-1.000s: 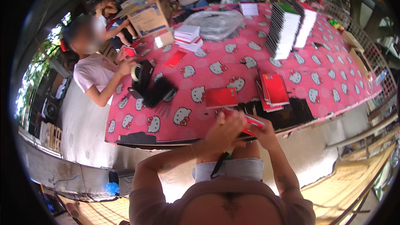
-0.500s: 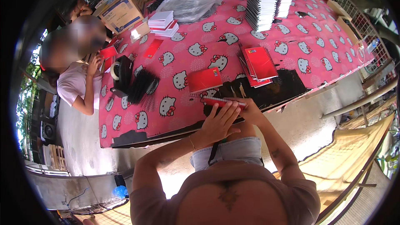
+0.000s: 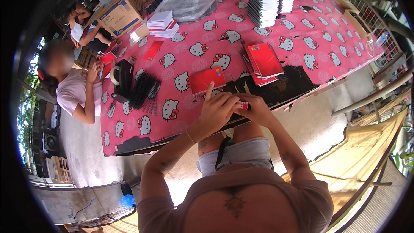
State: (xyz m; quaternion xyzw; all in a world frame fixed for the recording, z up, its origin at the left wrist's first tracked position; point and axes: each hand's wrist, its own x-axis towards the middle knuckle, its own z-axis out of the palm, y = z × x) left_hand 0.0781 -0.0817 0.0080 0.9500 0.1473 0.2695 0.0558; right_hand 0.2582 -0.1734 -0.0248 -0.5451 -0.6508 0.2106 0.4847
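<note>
Over the table's near edge, my two hands meet around a small red spiral notebook (image 3: 244,105), and only a bit of its cover and end shows. My right hand (image 3: 256,108) grips it from the right. My left hand (image 3: 217,111) lies across its left part, fingers bent over it and the index finger stretched forward. Just beyond that fingertip another red notebook (image 3: 208,80) lies flat on the table. A small pile of red spiral notebooks (image 3: 263,60) sits farther right, on the pink cloth and a torn black patch.
On the pink patterned tablecloth (image 3: 196,67) stand tall stacks of spiral notebooks (image 3: 264,2), black wire spirals (image 3: 144,90), a tape dispenser (image 3: 123,80), white-paged booklets (image 3: 162,24) and plastic wrap (image 3: 189,3). A co-worker (image 3: 77,92) handles red covers at left, near a cardboard box (image 3: 120,17).
My left hand has slid back from lying flat along the notebook to bent fingers around it. The notebook has turned and is now mostly covered by my hands.
</note>
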